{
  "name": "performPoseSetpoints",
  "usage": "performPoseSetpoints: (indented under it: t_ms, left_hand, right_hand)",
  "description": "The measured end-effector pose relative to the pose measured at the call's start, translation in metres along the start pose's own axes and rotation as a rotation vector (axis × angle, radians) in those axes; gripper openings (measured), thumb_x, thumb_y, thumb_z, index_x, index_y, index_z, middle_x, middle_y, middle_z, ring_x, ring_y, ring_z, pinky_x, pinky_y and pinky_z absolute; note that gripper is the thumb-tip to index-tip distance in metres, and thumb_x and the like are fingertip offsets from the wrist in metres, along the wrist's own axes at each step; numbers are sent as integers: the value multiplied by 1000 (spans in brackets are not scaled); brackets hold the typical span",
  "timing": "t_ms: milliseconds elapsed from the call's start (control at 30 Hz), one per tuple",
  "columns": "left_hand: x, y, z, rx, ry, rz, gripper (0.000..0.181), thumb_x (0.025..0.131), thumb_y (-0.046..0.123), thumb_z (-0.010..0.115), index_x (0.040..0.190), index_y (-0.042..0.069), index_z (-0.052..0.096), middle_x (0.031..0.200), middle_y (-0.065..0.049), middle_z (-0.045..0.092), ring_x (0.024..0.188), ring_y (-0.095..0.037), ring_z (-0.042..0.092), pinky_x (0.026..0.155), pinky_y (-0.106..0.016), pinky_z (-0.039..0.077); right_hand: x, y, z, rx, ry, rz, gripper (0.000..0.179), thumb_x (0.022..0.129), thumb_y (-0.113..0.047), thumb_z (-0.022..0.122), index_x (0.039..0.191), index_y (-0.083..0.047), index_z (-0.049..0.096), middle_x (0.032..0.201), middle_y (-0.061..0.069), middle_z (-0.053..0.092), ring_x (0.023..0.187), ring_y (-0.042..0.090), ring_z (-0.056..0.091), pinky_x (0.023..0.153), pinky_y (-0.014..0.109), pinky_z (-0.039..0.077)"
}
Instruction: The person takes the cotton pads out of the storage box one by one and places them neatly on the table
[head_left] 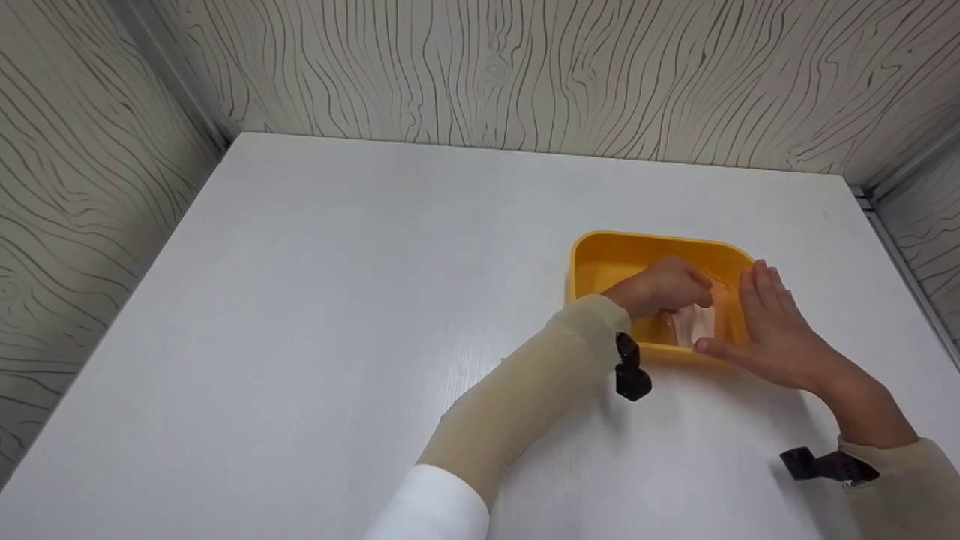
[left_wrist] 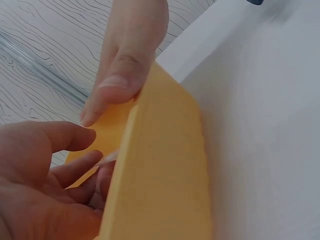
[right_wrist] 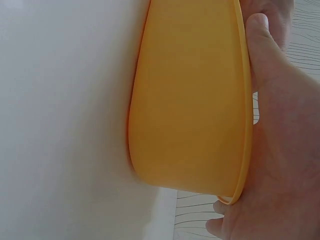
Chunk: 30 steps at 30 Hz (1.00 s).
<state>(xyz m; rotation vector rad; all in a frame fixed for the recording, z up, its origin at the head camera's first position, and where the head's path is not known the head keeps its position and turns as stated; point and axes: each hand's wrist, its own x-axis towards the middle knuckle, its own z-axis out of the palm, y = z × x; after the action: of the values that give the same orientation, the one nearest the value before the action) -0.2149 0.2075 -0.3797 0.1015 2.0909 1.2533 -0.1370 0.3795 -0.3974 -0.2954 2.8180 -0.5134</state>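
A yellow rectangular tub [head_left: 607,255] stands on the white table. My left hand [head_left: 660,286] reaches down into it with curled fingers at a thin, pale pinkish flat piece [head_left: 696,327]. In the left wrist view, the fingertips pinch an edge of this pale piece [left_wrist: 111,158], mostly hidden behind the tub wall [left_wrist: 165,160]. My right hand [head_left: 784,337] rests on the tub's right end, fingers straight along the rim and thumb at the near rim. The right wrist view shows the right thumb [right_wrist: 262,47] lying along the rim [right_wrist: 246,100].
The white table [head_left: 337,300] spreads out to the left of the tub. Wood-grain patterned panels [head_left: 487,75] rise behind it and at both sides, with metal strips at the corners. Black wrist straps [head_left: 632,371] hang from both sleeves.
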Motion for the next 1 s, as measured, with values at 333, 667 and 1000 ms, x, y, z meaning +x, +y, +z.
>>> performPoseSetpoints:
  t_ms: [333,667,1000]
  left_hand:
    - [4,-1,7,-60,78,-15,29,89,10,79,115,23,75,87,9,63,73,-14,56,71,-20,54]
    - [8,-3,9,-27,84,-26,35,90,1,76,118,21,75,94,9,66,72,-15,59,72,-19,56]
    - [9,-5,7,-16,82,2,39,91,-2,71,123,21,74,102,9,68,78,-12,60,79,-20,57]
  right_hand:
    - [0,1,0,11,-5,12,124,93,-58,65,151,12,-20,158,28,-32,145,49,-29,116,68,-12]
    - [1,2,-1,16,-13,24,126,92,-58,67,151,13,-20,158,28,-32,145,49,-28,115,72,-4]
    - [-1,0,-2,26,-17,25,124,93,-57,66,151,11,-21,159,24,-34,146,46,-30,114,73,0]
